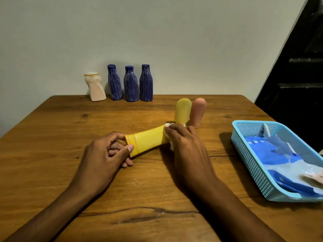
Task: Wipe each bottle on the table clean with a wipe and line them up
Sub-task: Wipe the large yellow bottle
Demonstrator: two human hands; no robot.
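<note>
A yellow bottle lies sideways above the table's middle. My left hand grips its cap end between thumb and fingers. My right hand wraps a white wipe around its far end; most of the wipe is hidden under my fingers. Behind my right hand stand a pale yellow bottle and a pink bottle, side by side. Along the back edge a row holds a cream bottle and three dark blue ribbed bottles.
A light blue plastic basket sits at the right edge of the wooden table, holding a blue and white wipes pack. A grey wall rises behind the table, and a dark opening shows at the far right.
</note>
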